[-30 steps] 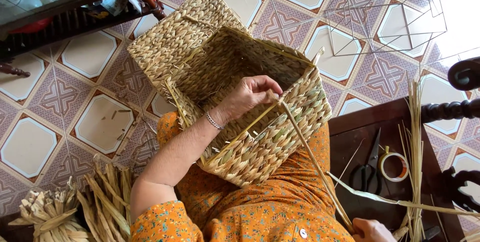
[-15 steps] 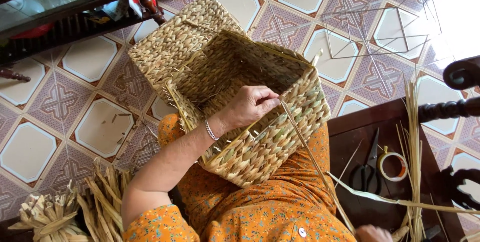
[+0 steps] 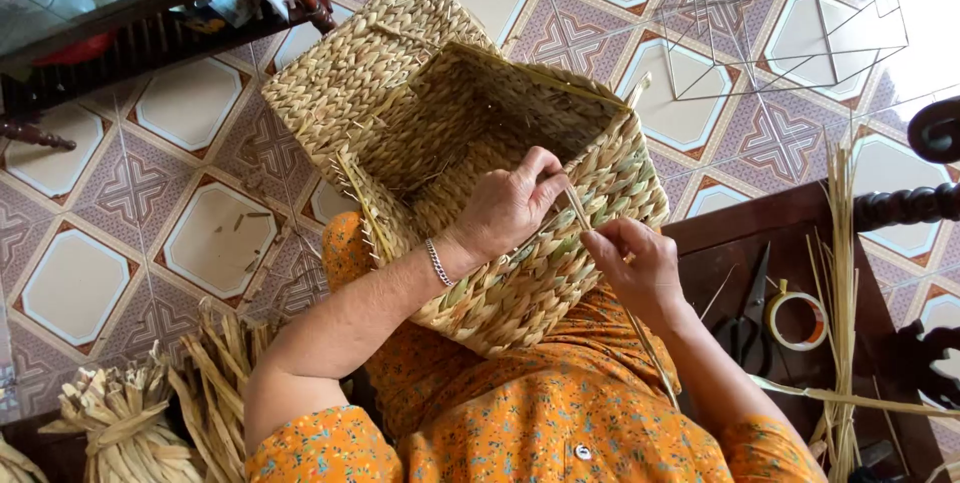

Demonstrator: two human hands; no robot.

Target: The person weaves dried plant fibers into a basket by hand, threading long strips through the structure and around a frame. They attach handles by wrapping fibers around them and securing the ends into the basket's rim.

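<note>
The basket (image 3: 470, 143) rests on the person's lap, opening upward. The left hand (image 3: 510, 205) lies on its near rim; the right hand (image 3: 640, 263) sits just right of it, a strand (image 3: 578, 209) between them. Scissors (image 3: 745, 318) and tape (image 3: 796, 320) lie on the table (image 3: 720, 253) at right. Bundles (image 3: 130, 423) lie on the floor at lower left.

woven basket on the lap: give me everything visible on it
The woven basket is box-shaped, plaited from thick tan and greenish dried fibre. It lies tilted on the person's orange-clad lap, open mouth toward the camera, showing a rough interior. Loose strand ends stick out along its left edge. The left hand grips the near rim, fingers inside. The right hand pinches a thin strand at that rim. Its far side hangs over the tiled floor.
</note>
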